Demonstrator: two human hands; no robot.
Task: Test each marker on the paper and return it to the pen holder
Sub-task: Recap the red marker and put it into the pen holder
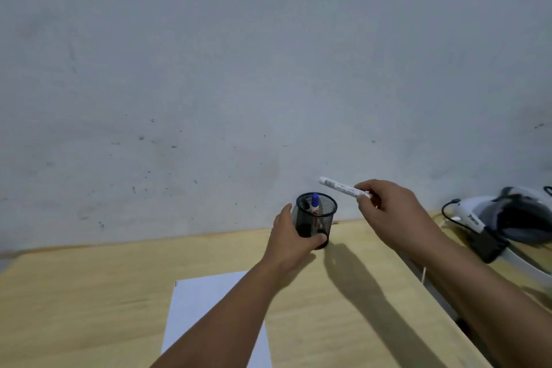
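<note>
Right hand (388, 212) pinched a white marker (343, 188) above and right of the mesh pen holder (316, 218), long axis near horizontal, free end pointing up-left. Left hand (291, 239) gripped the holder, beyond the paper (197, 308).

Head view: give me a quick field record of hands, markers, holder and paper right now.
left hand: grip around the black mesh pen holder, steadying it on the wooden table
right hand: grip on a white marker, raised above and right of the holder
in holder: blue-capped marker, upright
paper: white sheet lying flat near the table's front edge, partly under the left forearm
marks on paper: none visible
</note>
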